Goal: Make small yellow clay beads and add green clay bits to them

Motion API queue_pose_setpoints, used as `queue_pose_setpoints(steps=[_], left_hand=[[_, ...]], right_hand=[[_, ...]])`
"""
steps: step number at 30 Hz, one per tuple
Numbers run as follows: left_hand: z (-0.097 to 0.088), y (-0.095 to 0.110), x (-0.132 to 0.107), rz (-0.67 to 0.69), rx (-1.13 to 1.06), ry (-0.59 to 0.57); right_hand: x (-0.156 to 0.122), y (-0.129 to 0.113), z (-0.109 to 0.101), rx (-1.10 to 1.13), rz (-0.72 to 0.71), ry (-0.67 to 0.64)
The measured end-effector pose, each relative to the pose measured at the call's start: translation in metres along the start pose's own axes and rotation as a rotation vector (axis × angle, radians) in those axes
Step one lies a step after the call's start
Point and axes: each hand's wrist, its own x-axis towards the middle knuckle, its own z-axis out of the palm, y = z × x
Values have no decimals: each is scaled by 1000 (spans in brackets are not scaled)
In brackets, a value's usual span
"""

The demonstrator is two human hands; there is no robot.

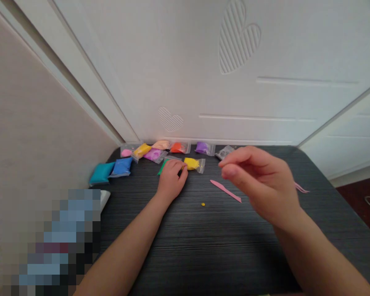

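Dark tabletop (pixel 185 246) against white panelling (pixel 157 49).
Tabletop streaked, far corners rounded. Panelling bears ribbed heart reliefs (pixel 239 39) and horizontal mouldings (pixel 296 82). Left: plain greyish wall (pixel 33 123). Right: dark reddish-brown floor (pixel 357 195).

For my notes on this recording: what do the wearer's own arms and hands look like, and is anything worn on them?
The left hand and right hand are both ungloved. The left forearm and right forearm are bare as far as they show. No sleeve, watch, bracelet or ring is visible.
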Motion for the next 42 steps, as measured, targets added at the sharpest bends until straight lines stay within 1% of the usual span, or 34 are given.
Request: queue_pose_setpoints(steps=[2, 4, 6, 8, 10, 12, 19, 23, 30, 37, 42], left_hand=[[1, 1, 0, -16, -9, 10], [2, 1, 1, -40, -22, 20], [2, 1, 2, -56, -27, 27], [2, 1, 2, -41, -8, 32], [2, 2, 2, -33, 10, 40], [1, 2, 2, -35, 14, 41], [1, 2, 2, -49, 14, 43], [2, 2, 3, -58, 28, 32], [3, 1, 2, -44, 55, 32], [3, 2, 2, -47, 60, 31], [2, 2, 2, -68, 60, 9]], right_hand=[[-18, 18, 3, -296, -34, -201], [-40, 40, 5, -514, -54, -366], [-62, 62, 7, -645, -40, -448], [-78, 79, 8, -733, -21, -514], [-88, 90, 10, -781, -12, -542], [-92, 95, 12, -799, 1, -554], [-92, 98, 11, -744, 22, -545], [-93, 96, 4, -711, 27, -578], [-94, 85, -5, -682, 11, -649], [-97, 84, -2, -682, 16, -679], [-99, 82, 4, -681, -9, -745]])
